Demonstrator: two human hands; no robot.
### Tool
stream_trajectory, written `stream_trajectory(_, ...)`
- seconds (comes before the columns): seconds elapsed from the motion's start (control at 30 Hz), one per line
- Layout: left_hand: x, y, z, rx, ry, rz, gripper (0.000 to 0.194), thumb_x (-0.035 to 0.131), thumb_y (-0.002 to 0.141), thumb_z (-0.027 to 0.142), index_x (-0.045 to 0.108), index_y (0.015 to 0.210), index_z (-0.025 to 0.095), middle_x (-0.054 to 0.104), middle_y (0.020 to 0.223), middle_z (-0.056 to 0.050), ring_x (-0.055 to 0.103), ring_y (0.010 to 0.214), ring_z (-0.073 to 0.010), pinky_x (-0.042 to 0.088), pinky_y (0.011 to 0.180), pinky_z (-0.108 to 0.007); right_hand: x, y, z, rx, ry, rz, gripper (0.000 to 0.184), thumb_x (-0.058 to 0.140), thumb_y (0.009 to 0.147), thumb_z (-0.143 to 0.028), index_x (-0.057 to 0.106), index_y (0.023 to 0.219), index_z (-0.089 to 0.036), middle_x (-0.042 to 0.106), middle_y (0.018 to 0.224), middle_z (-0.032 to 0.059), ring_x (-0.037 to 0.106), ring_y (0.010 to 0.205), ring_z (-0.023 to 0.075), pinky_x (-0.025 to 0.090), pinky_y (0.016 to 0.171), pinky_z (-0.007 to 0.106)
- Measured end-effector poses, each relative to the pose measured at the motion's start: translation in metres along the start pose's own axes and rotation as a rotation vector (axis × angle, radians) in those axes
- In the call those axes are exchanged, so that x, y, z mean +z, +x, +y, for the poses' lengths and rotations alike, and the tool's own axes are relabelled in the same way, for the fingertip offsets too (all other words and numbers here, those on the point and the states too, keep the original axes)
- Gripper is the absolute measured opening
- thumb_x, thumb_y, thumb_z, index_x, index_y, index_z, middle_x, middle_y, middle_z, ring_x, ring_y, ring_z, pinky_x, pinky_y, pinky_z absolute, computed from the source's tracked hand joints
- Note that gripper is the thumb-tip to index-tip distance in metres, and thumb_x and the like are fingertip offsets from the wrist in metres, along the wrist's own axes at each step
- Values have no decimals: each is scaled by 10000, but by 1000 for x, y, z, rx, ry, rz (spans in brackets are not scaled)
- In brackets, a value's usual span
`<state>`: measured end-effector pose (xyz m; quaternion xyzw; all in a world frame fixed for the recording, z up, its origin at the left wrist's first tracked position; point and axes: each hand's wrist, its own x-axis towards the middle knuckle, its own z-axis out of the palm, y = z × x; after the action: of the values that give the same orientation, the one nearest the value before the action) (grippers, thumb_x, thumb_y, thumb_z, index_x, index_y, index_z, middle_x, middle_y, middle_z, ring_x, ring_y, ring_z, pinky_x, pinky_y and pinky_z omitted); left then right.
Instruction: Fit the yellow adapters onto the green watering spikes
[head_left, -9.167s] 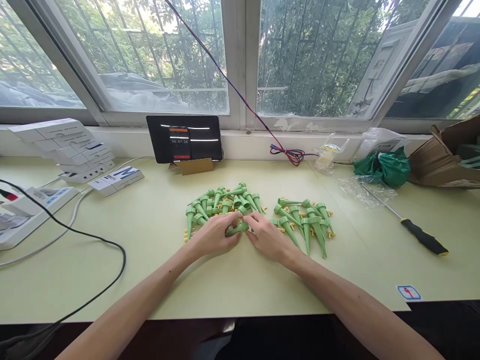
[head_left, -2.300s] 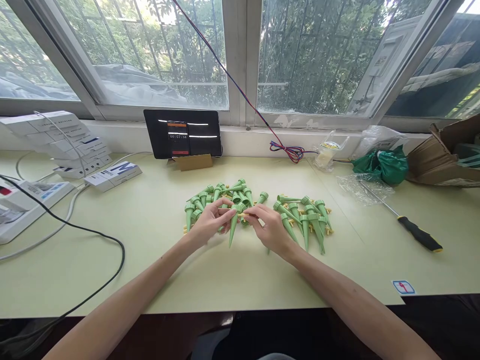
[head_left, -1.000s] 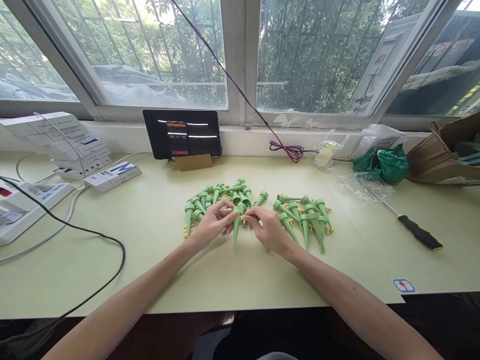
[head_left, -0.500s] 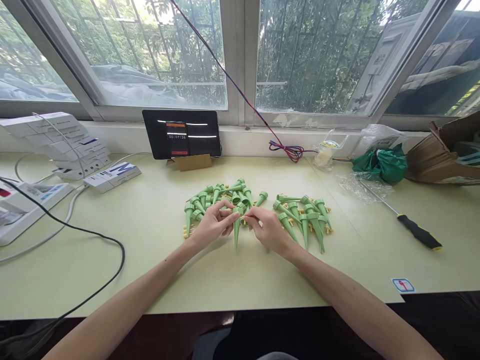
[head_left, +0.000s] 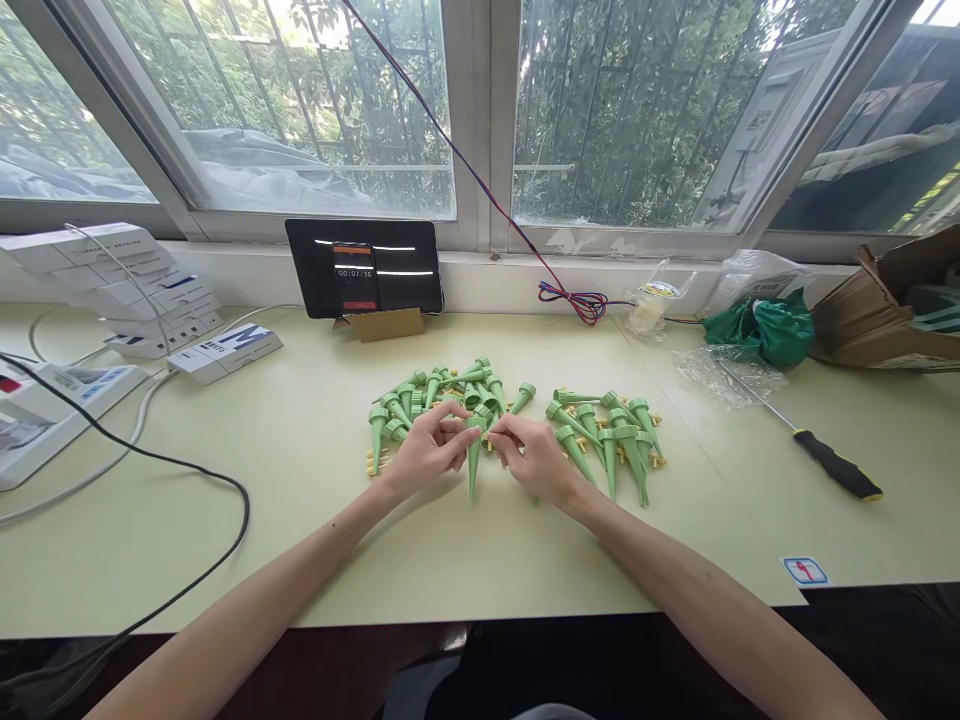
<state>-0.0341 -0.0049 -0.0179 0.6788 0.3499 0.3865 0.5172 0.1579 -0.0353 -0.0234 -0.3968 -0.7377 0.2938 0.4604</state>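
My left hand (head_left: pixel 431 450) is closed on a green plant watering spike (head_left: pixel 473 470), its ridged cap up and its pointed tip down. Right beside the cap, my right hand (head_left: pixel 536 455) is pinched shut; whatever is between those fingertips is too small to make out. Behind my left hand lies a heap of similar green spikes (head_left: pixel 412 393) with small yellow fittings (head_left: pixel 373 462) at its left edge. A second group of spikes (head_left: pixel 611 450), with yellow pieces sticking out, lies to the right of my right hand.
A tablet (head_left: pixel 300 265) leans on a cardboard stand (head_left: pixel 386 325) at the back. White boxes (head_left: pixel 225 352), a power strip (head_left: pixel 67 420) and cables are on the left. On the right lie a screwdriver (head_left: pixel 836 463), a green bag (head_left: pixel 765 330) and a cardboard box (head_left: pixel 862 310).
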Motion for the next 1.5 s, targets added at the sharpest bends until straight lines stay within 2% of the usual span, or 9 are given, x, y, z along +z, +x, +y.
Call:
stream_trajectory(0.2,-1,-1,3,-10,-6,-14,269,648,900,416,474,936,214,475,522,90,448,409,-80,313,417,-191,0,0,0,-68,-35,18,215,505,946,-203,507,731,-195,517,640,-24,459,591,122,354,590,249)
stream_trajectory(0.47,1,-1,-2,38,19,14,247,650,902,388,483,948,212,469,532,95,462,412,-74,333,418,-185,1,-1,0,0,-1,7,214,490,952,-218,526,743,-191,494,616,-36,410,547,109,329,550,242)
stream_trajectory(0.73,1,-1,5,-31,-34,-9,304,666,882,430,453,927,218,471,538,95,451,404,-75,305,410,-185,1,0,0,-61,-38,27,227,500,957,-247,520,737,-195,522,648,-21,455,590,121,358,586,246)
stream_trajectory(0.97,4,-2,0,51,8,42,313,707,851,431,491,917,213,432,524,106,461,398,-72,321,412,-189,1,-1,1,-5,-29,30,241,484,962,-279,535,741,-195,487,607,-34,388,534,110,334,538,242)
stream_trajectory(1.23,5,-2,7,-42,-57,4,344,701,852,454,461,911,215,482,528,95,463,393,-77,301,399,-187,-1,0,-3,-58,-49,30,231,497,957,-240,525,732,-196,530,634,-21,464,578,120,362,581,245)
stream_trajectory(1.5,5,-2,3,19,-45,29,327,721,840,421,483,917,211,458,525,103,486,395,-81,338,418,-195,1,-1,-1,6,-19,21,237,478,967,-268,529,747,-199,509,590,-31,428,525,114,340,535,243)
